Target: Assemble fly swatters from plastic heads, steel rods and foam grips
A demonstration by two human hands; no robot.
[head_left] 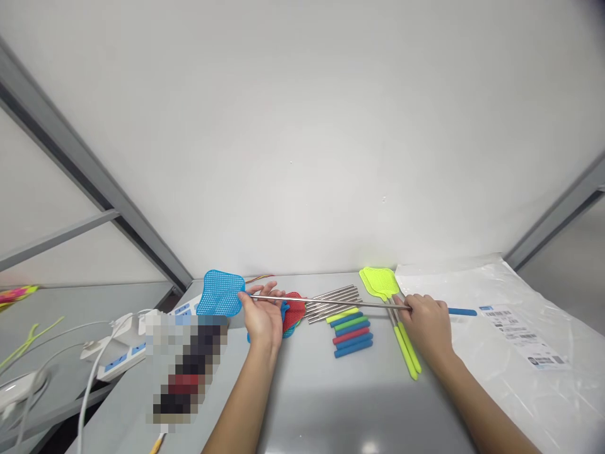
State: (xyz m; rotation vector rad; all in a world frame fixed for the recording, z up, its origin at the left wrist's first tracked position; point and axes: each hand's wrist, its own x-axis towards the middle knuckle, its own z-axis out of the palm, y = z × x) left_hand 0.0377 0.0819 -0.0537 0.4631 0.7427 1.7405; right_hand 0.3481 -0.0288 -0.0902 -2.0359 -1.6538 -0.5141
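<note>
A blue fly swatter (pixel 220 293) with a long metal rod lies across both hands, its mesh head at the left and its blue handle at the right. My left hand (pixel 262 321), palm up, supports the rod beside the head, thumb against it and the other fingers loosely curled. Closed round the rod just short of the handle is my right hand (pixel 429 325). Beneath the rod are several bare metal rods (pixel 333 301) and a column of coloured handle sleeves (pixel 352 337). A red swatter head (pixel 293 312) shows partly behind my left hand.
Yellow-green swatters (pixel 379 282) lie beside my right hand. White plastic packaging (pixel 472 372) with a printed label covers the right side. Power strips (pixel 123 362) with white cables and a pixelated object (pixel 191 372) are at the left. A white wall panel (pixel 302 139) closes off the back.
</note>
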